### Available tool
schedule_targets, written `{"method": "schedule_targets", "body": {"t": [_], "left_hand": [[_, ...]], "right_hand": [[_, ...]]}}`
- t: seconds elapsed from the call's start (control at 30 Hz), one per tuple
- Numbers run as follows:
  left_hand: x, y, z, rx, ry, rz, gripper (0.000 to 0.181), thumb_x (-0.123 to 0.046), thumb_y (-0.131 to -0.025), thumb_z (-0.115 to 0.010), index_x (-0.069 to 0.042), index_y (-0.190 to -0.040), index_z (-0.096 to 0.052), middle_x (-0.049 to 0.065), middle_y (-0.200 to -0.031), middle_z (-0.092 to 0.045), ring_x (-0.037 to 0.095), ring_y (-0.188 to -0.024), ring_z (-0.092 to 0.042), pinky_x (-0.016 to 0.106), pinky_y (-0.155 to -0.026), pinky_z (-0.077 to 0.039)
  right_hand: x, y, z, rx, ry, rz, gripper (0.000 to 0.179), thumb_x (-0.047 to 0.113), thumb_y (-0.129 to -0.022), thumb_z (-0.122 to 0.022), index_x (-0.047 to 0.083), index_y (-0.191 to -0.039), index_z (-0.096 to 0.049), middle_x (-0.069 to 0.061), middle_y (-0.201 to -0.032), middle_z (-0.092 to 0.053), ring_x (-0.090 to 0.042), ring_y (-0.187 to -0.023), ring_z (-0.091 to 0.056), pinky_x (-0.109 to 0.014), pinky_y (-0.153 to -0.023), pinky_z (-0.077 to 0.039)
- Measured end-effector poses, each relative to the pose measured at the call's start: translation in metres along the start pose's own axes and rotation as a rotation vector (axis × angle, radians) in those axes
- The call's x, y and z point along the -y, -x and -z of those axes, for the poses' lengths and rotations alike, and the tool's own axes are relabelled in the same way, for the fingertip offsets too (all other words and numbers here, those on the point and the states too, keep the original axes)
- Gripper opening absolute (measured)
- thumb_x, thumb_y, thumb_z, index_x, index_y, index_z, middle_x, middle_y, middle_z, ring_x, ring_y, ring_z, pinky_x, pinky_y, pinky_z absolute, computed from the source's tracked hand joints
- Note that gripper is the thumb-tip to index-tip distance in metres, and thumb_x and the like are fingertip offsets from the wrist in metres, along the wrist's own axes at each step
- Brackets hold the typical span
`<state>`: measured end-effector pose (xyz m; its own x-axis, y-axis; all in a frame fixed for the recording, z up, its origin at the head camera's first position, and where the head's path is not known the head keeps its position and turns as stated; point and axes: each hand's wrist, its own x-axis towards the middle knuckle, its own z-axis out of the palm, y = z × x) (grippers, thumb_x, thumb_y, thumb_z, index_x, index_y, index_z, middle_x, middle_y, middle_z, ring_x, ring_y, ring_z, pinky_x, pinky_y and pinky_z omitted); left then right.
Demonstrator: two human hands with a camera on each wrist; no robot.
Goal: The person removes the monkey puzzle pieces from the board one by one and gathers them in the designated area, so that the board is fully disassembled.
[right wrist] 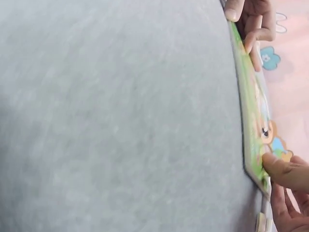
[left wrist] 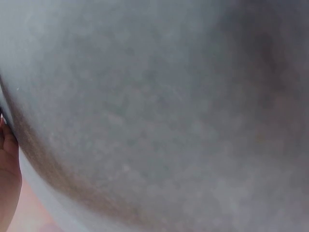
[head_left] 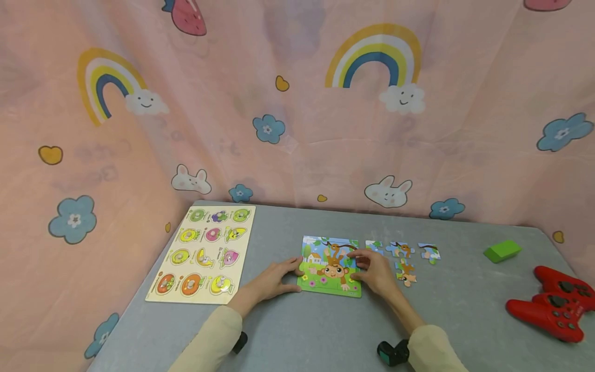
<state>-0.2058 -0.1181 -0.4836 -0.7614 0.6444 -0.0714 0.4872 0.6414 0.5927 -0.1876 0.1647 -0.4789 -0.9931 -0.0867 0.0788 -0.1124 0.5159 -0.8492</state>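
A square monkey jigsaw puzzle board [head_left: 325, 279] lies on the grey table in the head view. At its left edge, my left hand [head_left: 278, 279] holds the board with thumb and bent fingers. My right hand [head_left: 377, 269] is over the right edge, thumb low and index finger higher. The right wrist view shows the right thumb [right wrist: 285, 171] by the board's edge and a blue-and-orange puzzle piece [right wrist: 280, 146] pinched there, standing up from the picture. Several loose puzzle pieces [head_left: 405, 274] lie right of the board. Only part of a hand [left wrist: 7, 164] shows in the left wrist view.
A cream fruit peg board [head_left: 245, 232] lies at the left. To the right are a green block [head_left: 502, 251] and a red game controller [head_left: 553, 305]. A pink patterned curtain [head_left: 307, 170] hangs behind and beside the grey table [head_left: 302, 336].
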Motion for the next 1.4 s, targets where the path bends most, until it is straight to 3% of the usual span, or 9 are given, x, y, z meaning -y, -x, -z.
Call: {"method": "schedule_targets", "body": {"t": [0.23, 0.4, 0.57, 0.87, 1.17, 1.4], "left_hand": [[0.0, -0.001, -0.001, 0.005, 0.007, -0.005, 0.056, -0.028, -0.088, -0.069, -0.007, -0.137, -0.052, 0.009, -0.148, -0.042, 0.025, -0.141, -0.029, 0.044, -0.112, -0.029], [0.0, -0.002, -0.002, -0.005, 0.02, -0.038, 0.064, -0.027, -0.089, -0.068, -0.002, -0.142, -0.044, 0.009, -0.14, -0.051, 0.027, -0.141, -0.029, 0.045, -0.112, -0.029], [0.0, -0.002, -0.003, -0.01, 0.026, -0.048, 0.064, -0.027, -0.089, -0.068, -0.001, -0.142, -0.043, 0.008, -0.137, -0.054, 0.027, -0.141, -0.029, 0.045, -0.112, -0.029], [-0.001, -0.002, -0.003, -0.002, 0.027, -0.026, 0.056, -0.027, -0.089, -0.069, -0.005, -0.137, -0.051, 0.011, -0.146, -0.044, 0.026, -0.141, -0.029, 0.044, -0.112, -0.029], [0.0, -0.001, -0.003, 0.003, 0.025, -0.032, 0.045, -0.026, -0.089, -0.069, -0.007, -0.129, -0.06, 0.014, -0.149, -0.037, 0.029, -0.14, -0.03, 0.045, -0.111, -0.03], [0.001, 0.001, -0.002, -0.008, 0.031, -0.021, 0.043, -0.025, -0.088, -0.07, -0.007, -0.126, -0.061, 0.013, -0.15, -0.036, 0.029, -0.14, -0.03, 0.045, -0.112, -0.03]], "right_hand": [[-0.01, 0.001, 0.004, 0.01, -0.072, 0.06, 0.037, -0.01, -0.072, -0.077, -0.009, -0.107, -0.066, -0.024, -0.105, -0.063, -0.037, -0.095, -0.064, -0.032, -0.078, -0.057], [-0.017, -0.002, 0.008, 0.036, -0.092, 0.051, 0.035, -0.004, -0.076, -0.076, -0.008, -0.109, -0.067, -0.024, -0.107, -0.065, -0.034, -0.095, -0.066, -0.027, -0.077, -0.056], [-0.022, -0.002, 0.015, 0.09, -0.186, 0.04, 0.037, 0.001, -0.08, -0.075, -0.011, -0.114, -0.064, -0.026, -0.11, -0.065, -0.033, -0.098, -0.067, -0.022, -0.077, -0.055], [-0.026, 0.0, 0.022, 0.157, -0.359, -0.056, 0.046, 0.003, -0.084, -0.072, -0.012, -0.124, -0.057, -0.029, -0.12, -0.06, -0.004, -0.092, -0.065, -0.02, -0.077, -0.054], [-0.032, 0.002, 0.023, 0.144, -0.456, -0.128, 0.051, 0.003, -0.083, -0.073, -0.013, -0.127, -0.054, -0.026, -0.125, -0.058, -0.001, -0.093, -0.064, -0.023, -0.079, -0.055], [-0.035, 0.002, 0.027, 0.168, -0.57, -0.159, 0.055, -0.003, -0.083, -0.072, -0.018, -0.13, -0.047, -0.009, -0.119, -0.064, -0.004, -0.097, -0.063, -0.025, -0.083, -0.054]]}}
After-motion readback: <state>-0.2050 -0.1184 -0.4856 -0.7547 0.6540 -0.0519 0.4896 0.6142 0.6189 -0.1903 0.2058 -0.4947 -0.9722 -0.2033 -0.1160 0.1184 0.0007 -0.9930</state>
